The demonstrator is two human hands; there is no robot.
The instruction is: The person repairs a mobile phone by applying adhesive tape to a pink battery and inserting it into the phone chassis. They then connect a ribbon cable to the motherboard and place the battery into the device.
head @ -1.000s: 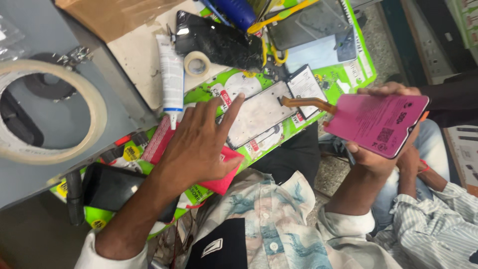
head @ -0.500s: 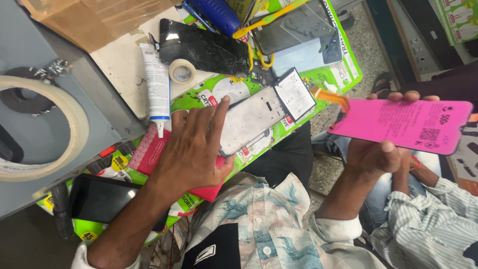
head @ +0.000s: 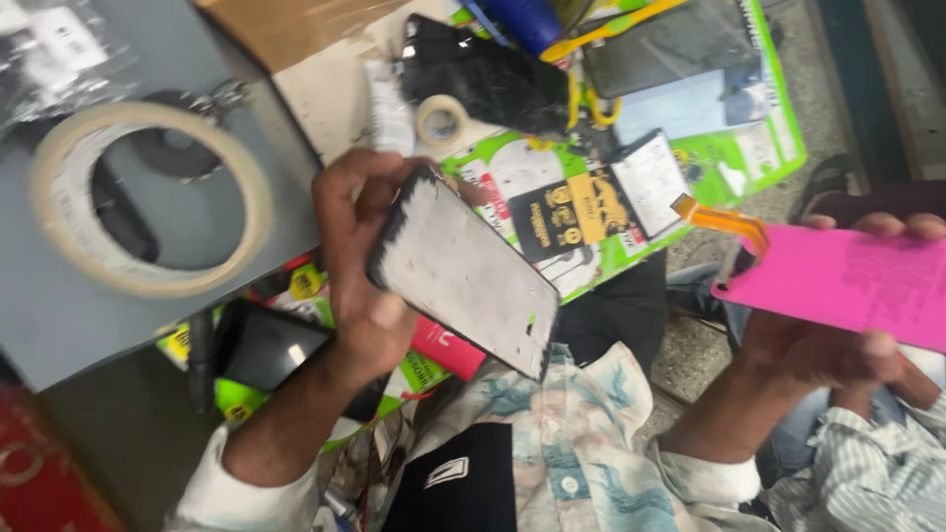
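Observation:
My left hand [head: 355,266] grips a flat phone frame [head: 465,271], grey-white with ragged black edges, lifted and tilted over my lap. My right hand [head: 823,345] holds a bright pink panel [head: 847,286] at the right edge; an orange flex ribbon [head: 724,219] sticks out from its top left corner. Below the lifted frame, a black and yellow battery [head: 574,217] lies in an open phone body on a green printed mat [head: 759,148].
A large roll of beige tape [head: 59,212] rests on a grey box at left. A small tape roll [head: 441,122], a cracked black screen [head: 493,74], a white tube [head: 392,113] and yellow-handled scissors [head: 591,39] lie beyond. A dark phone [head: 271,345] sits near my left wrist.
My left hand has picked the grey-white frame up off the mat and tilted it, uncovering the battery beneath. The pink panel in my right hand has shifted right and slightly lower.

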